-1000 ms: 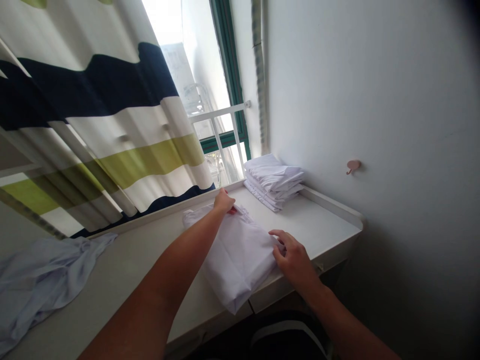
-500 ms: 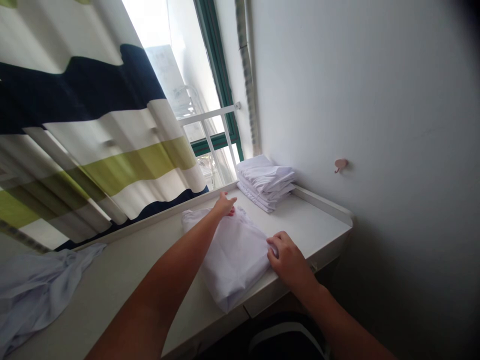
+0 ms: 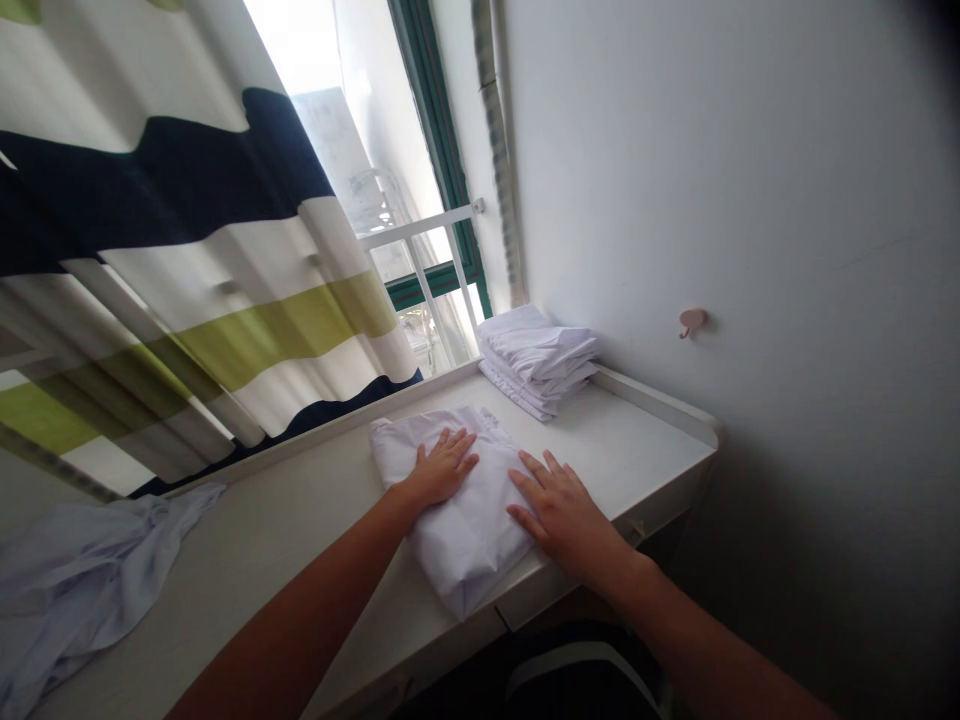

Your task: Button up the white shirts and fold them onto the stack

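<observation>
Garment (image 3: pixel 469 520), white, folded, lying near the front edge of the tabletop (image 3: pixel 637 440). Left hand (image 3: pixel 442 468) and right hand (image 3: pixel 556 500) lie flat on it, fingers spread, gripping nothing. Likely light, soft, limp, prone to unfolding; best lifted from beneath, both sides. Stack (image 3: pixel 536 358) sits beyond.

I see my left hand (image 3: pixel 439 470) and right hand (image 3: pixel 559 505) pressed flat, fingers spread, on a folded white garment (image 3: pixel 457 500) atop the desk (image 3: pixel 645 440). Beyond my right hand sits a stack of folded whites (image 3: pixel 536 360); far left lies a crumpled pale cloth (image 3: pixel 82 580).
</observation>
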`<action>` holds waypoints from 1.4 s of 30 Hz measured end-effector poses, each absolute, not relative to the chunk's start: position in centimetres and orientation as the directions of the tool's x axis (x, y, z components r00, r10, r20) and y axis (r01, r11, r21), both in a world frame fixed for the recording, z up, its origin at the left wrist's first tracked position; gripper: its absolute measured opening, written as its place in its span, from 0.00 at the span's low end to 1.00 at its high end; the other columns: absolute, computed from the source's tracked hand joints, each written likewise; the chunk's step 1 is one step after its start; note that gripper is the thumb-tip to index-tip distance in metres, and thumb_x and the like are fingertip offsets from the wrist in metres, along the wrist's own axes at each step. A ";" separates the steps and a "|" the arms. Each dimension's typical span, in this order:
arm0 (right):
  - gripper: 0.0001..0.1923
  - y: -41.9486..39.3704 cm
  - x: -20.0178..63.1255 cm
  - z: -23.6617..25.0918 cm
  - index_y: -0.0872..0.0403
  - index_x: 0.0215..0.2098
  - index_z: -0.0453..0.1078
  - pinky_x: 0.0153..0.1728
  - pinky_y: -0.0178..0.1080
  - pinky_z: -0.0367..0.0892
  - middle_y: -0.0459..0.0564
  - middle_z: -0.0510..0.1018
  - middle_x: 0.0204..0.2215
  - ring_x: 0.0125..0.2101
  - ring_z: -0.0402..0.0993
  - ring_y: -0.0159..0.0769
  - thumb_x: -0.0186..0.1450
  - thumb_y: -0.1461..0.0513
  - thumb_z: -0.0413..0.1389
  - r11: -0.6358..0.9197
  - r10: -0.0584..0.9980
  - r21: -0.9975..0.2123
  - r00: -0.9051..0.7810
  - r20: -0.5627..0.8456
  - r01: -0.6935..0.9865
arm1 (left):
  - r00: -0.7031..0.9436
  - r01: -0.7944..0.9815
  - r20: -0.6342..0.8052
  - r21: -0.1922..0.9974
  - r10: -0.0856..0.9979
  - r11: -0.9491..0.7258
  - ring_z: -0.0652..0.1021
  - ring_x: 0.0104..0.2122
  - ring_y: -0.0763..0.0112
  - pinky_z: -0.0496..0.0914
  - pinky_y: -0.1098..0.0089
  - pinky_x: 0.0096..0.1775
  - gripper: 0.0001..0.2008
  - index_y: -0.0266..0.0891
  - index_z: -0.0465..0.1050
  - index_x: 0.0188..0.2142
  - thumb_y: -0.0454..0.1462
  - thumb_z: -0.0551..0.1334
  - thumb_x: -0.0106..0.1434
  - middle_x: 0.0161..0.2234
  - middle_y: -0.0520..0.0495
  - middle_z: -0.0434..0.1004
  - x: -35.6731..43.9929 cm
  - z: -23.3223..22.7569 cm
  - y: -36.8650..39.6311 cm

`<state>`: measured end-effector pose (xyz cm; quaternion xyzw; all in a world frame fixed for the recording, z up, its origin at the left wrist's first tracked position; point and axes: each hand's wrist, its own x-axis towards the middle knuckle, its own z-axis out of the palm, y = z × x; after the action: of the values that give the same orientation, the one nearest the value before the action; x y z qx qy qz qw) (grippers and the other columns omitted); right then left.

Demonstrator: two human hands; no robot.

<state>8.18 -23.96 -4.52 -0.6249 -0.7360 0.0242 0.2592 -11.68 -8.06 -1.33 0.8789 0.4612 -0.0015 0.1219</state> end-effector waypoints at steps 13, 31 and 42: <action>0.21 -23.0 8.7 -3.6 0.61 0.52 0.74 0.64 0.64 0.47 0.65 0.68 0.60 0.65 0.56 0.58 0.71 0.57 0.48 0.078 0.949 -0.310 0.024 0.314 0.948 | 0.636 0.736 -0.017 0.312 0.771 -0.601 0.44 0.71 0.50 0.37 0.30 0.61 0.27 0.60 0.53 0.67 0.53 0.45 0.71 0.71 0.52 0.48 -7.2 -2.5 -7.8; 0.44 -22.6 6.0 -1.8 0.58 0.69 0.56 0.62 0.70 0.31 0.63 0.50 0.70 0.69 0.38 0.65 0.67 0.37 0.45 0.241 0.953 -0.263 -0.177 0.244 0.934 | 0.598 0.777 0.018 0.234 0.801 -0.585 0.50 0.70 0.61 0.43 0.53 0.68 0.26 0.47 0.57 0.67 0.48 0.48 0.72 0.70 0.47 0.54 -18.5 -0.5 -8.1; 0.32 -23.1 7.9 -3.8 0.43 0.70 0.52 0.61 0.73 0.40 0.54 0.49 0.71 0.69 0.38 0.62 0.71 0.46 0.47 0.345 0.937 -0.271 -0.314 0.151 0.898 | 0.565 0.753 0.342 0.158 0.751 -0.639 0.48 0.69 0.43 0.55 0.44 0.63 0.42 0.48 0.49 0.69 0.50 0.62 0.58 0.70 0.41 0.50 -14.9 -1.9 -23.9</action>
<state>7.87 -23.07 -3.81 -0.5681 -0.8078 0.0683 0.1417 -14.91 -23.89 -1.91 0.8846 0.4251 0.1919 -0.0027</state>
